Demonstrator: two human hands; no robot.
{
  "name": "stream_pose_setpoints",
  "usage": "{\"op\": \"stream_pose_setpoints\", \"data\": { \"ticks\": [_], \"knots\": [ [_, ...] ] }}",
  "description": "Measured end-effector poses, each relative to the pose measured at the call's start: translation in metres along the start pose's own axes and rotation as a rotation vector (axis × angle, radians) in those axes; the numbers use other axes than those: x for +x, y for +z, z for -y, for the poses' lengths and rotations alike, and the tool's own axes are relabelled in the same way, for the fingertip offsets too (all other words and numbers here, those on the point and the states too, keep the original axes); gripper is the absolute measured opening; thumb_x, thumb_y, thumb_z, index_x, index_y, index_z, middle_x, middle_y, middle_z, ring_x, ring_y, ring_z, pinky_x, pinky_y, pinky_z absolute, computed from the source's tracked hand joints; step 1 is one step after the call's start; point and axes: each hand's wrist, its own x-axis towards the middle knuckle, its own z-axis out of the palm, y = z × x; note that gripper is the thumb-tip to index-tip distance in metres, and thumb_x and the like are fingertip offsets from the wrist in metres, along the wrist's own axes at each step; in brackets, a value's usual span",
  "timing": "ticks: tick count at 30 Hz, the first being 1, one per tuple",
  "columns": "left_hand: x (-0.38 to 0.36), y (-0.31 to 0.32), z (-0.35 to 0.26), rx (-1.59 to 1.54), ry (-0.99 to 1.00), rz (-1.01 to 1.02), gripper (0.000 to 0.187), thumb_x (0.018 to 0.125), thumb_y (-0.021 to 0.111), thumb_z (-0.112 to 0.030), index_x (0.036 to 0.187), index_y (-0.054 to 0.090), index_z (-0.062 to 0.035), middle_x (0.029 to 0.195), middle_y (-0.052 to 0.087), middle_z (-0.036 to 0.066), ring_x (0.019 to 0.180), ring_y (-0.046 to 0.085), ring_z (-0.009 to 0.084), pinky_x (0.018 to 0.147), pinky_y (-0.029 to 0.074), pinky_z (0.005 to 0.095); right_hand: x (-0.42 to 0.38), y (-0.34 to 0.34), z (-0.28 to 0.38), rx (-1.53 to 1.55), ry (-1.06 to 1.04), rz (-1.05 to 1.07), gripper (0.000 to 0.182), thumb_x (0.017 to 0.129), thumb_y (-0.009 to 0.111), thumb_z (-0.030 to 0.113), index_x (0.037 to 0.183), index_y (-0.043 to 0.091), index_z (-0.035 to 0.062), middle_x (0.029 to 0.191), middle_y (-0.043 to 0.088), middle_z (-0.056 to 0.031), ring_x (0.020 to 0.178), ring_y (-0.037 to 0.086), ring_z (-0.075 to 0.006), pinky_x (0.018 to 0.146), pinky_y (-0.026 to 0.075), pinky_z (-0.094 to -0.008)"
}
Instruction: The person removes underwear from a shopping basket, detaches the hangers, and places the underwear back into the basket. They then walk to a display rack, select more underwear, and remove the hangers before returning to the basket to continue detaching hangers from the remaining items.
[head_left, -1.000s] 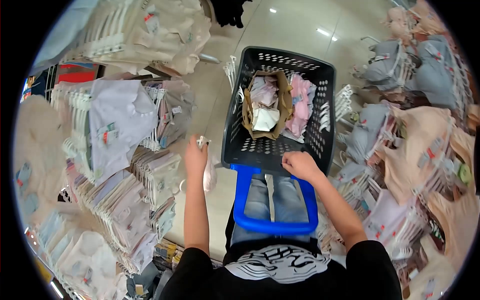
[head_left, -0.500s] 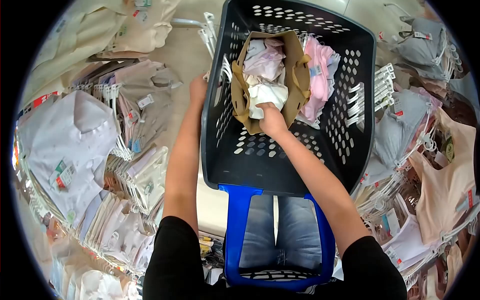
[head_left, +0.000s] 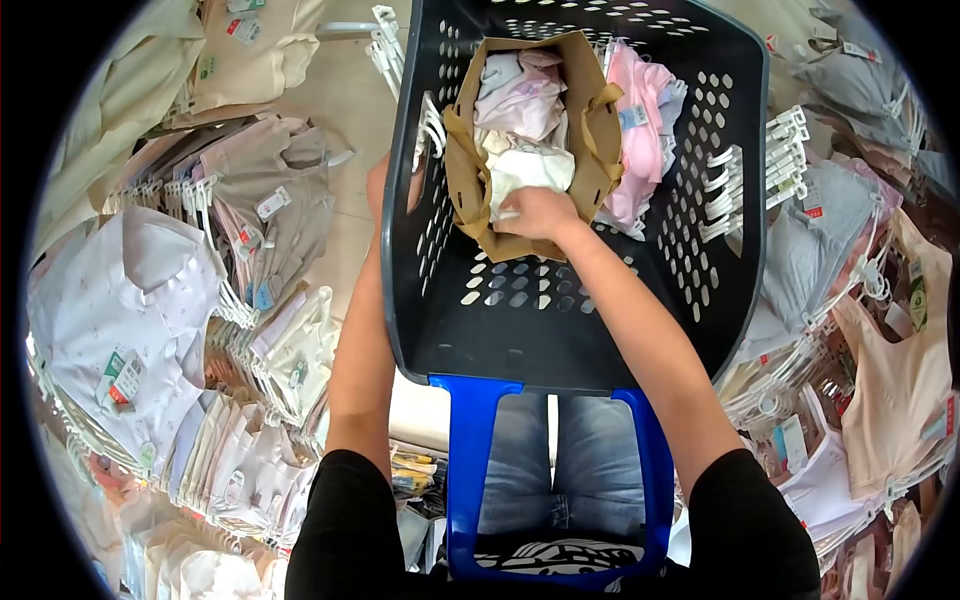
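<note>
A black shopping basket (head_left: 500, 345) with a blue handle (head_left: 470, 470) stands in front of me. Inside it, a brown paper bag (head_left: 585, 75) is open at the top and holds folded garments, among them a pale pink one (head_left: 525, 105) and a white garment (head_left: 530, 170). My right hand (head_left: 542, 213) reaches into the near end of the bag, its fingers curled at the near edge of the white garment; the fingertips are partly hidden. My left hand (head_left: 382, 190) grips the basket's left wall at the side slot, mostly behind the wall.
Pink clothing (head_left: 635, 140) lies in the basket right of the bag. White hangers (head_left: 725, 190) hook over the right wall, others (head_left: 432, 125) over the left. Garment racks flank me, with a pale printed top (head_left: 140, 290) on the left and a beige top (head_left: 905, 370) on the right.
The basket and bag appear slightly higher and larger in view. My right hand has moved deeper along the bag's near end, and the white garment sits lower and flatter. My left hand stays at the wall.
</note>
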Motion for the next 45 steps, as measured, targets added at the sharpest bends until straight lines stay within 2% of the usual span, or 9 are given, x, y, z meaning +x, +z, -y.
{"op": "stream_pose_setpoints", "data": {
  "ticks": [3,6,9,13,23,27,30,34,45],
  "knots": [
    [-0.003,0.003,0.005,-0.001,0.008,-0.049,0.024,0.073,0.058,-0.024,0.077,0.056,-0.0011,0.065,0.056,0.016,0.062,0.055,0.0291,0.058,0.043,0.0322,0.012,-0.022,0.007,0.101,0.049,-0.159,0.035,0.069,0.060,0.033,0.097,0.060,0.0114,0.093,0.061,-0.0068,0.090,0.056,-0.0235,0.076,0.044,-0.0325],
    [-0.002,0.004,0.014,0.007,0.017,-0.115,0.023,0.072,0.059,-0.023,0.076,0.056,-0.0011,0.064,0.056,0.015,0.060,0.055,0.0262,0.058,0.043,0.0314,0.043,-0.024,-0.004,0.131,-0.043,-0.783,0.030,0.069,0.062,0.023,0.094,0.059,0.0054,0.087,0.062,-0.0102,0.081,0.058,-0.0267,0.073,0.045,-0.0352],
    [-0.002,0.005,0.022,0.014,0.022,-0.190,0.022,0.072,0.059,-0.022,0.076,0.056,-0.0011,0.064,0.056,0.013,0.058,0.055,0.0233,0.057,0.043,0.0305,0.083,-0.020,-0.009,0.227,0.182,-1.117,0.024,0.068,0.065,0.015,0.086,0.059,-0.0002,0.078,0.061,-0.0114,0.068,0.058,-0.0251,0.064,0.046,-0.0344],
    [-0.001,0.002,0.022,-0.056,-0.046,-0.305,0.020,0.071,0.059,-0.020,0.075,0.055,-0.0014,0.062,0.056,0.011,0.056,0.054,0.0191,0.056,0.042,0.0295,0.125,-0.009,-0.040,0.858,0.229,-0.541,0.022,0.066,0.068,0.014,0.080,0.059,-0.0005,0.074,0.058,-0.0066,0.061,0.053,-0.0140,0.056,0.043,-0.0264],
    [-0.019,-0.039,0.018,0.098,-0.179,-0.319,0.016,0.072,0.058,-0.017,0.074,0.055,-0.0006,0.062,0.057,0.010,0.056,0.053,0.0172,0.054,0.041,0.0294,0.133,-0.008,-0.031,0.803,0.285,-0.890,0.046,0.063,0.072,0.013,0.100,0.047,0.0026,0.084,0.052,-0.0068,0.065,0.053,-0.0163,0.059,0.044,-0.0261],
    [-0.044,-0.052,0.021,0.185,-0.167,-0.337,0.014,0.072,0.058,-0.014,0.073,0.054,0.0000,0.059,0.055,0.010,0.053,0.051,0.0165,0.053,0.040,0.0281,0.145,0.004,-0.044,0.997,0.165,-0.694,0.035,0.065,0.068,0.005,0.094,0.049,0.0020,0.074,0.052,-0.0057,0.059,0.050,-0.0143,0.054,0.042,-0.0265],
    [-0.060,-0.058,0.024,0.157,-0.206,-0.346,0.015,0.073,0.058,-0.014,0.072,0.053,0.0004,0.058,0.054,0.010,0.053,0.050,0.0154,0.053,0.040,0.0278,0.136,0.006,-0.038,0.843,0.166,-0.814,0.025,0.061,0.066,0.013,0.084,0.057,0.0075,0.080,0.058,-0.0147,0.077,0.056,-0.0275,0.072,0.044,-0.0321],
    [-0.095,-0.086,0.019,0.121,-0.311,-0.292,0.019,0.073,0.061,-0.018,0.080,0.057,-0.0002,0.066,0.057,0.009,0.058,0.049,0.0123,0.056,0.041,0.0274,0.034,-0.016,0.006,0.720,-0.141,-0.973,0.012,0.067,0.061,0.012,0.076,0.056,0.0048,0.075,0.057,-0.0128,0.071,0.055,-0.0247,0.069,0.042,-0.0286],
    [-0.242,-0.251,-0.080,-0.275,-0.337,-0.419,0.020,0.079,0.057,-0.015,0.092,0.058,-0.0003,0.075,0.059,0.007,0.068,0.051,0.0109,0.063,0.042,0.0248,-0.254,-0.087,0.120,0.783,-0.473,-0.760,0.007,0.068,0.048,-0.004,0.065,0.049,0.0024,0.068,0.049,-0.0014,0.067,0.046,-0.0094,0.065,0.037,-0.0208]
  ]
}}
